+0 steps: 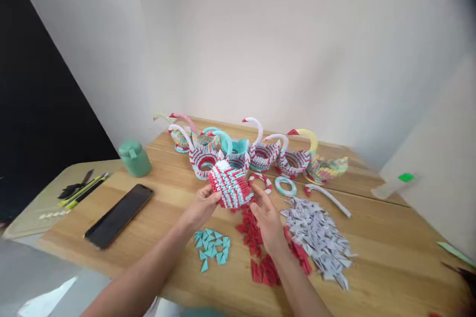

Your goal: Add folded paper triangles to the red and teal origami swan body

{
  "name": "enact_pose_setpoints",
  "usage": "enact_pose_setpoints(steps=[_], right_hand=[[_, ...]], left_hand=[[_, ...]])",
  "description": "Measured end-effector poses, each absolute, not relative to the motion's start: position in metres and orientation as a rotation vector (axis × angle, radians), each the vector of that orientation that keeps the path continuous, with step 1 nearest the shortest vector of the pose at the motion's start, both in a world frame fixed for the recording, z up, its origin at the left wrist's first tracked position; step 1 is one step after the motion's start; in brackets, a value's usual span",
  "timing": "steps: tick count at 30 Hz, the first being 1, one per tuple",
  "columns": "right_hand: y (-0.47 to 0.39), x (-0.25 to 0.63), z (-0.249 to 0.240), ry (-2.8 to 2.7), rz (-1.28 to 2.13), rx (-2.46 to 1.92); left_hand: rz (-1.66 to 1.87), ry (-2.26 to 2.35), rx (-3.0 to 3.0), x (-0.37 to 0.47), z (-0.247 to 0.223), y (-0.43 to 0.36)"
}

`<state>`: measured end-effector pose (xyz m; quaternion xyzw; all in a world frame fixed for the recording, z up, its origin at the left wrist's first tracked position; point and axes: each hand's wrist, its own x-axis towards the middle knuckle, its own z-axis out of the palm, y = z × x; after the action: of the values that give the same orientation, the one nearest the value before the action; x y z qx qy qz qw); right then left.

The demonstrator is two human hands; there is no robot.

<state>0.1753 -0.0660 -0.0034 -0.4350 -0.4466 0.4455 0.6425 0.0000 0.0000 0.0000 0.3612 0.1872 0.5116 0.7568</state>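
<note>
Between both hands I hold a folded-paper swan body [231, 187], patterned in red, white and turquoise and raised above the table. My left hand [206, 203] grips its lower left side. On its right edge my right hand [263, 208] is closed with fingers and thumb. Below lie a small group of turquoise paper triangles [212, 246], a pile of red paper triangles [266, 267] partly hidden by my right arm, and a large pile of white paper triangles [320, 237]. A white paper neck with a red tip [329, 198] rests behind the white pile.
Several finished paper swans [293, 161] stand along the back by the wall. A red-and-white ring [267, 183] and a turquoise-and-white ring [285, 186] lie before them. A phone [118, 215], a green lidded container [136, 159] and pens [84, 190] are at left; a glue bottle [392, 187] is at right.
</note>
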Motion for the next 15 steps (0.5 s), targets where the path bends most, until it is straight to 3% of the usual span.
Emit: enact_pose_setpoints(steps=[15], right_hand=[[-0.0695, 0.1743, -0.0015, -1.075, 1.042, -1.120]], left_hand=[[0.958, 0.440, 0.898, -0.0038, 0.0021, -0.0044]])
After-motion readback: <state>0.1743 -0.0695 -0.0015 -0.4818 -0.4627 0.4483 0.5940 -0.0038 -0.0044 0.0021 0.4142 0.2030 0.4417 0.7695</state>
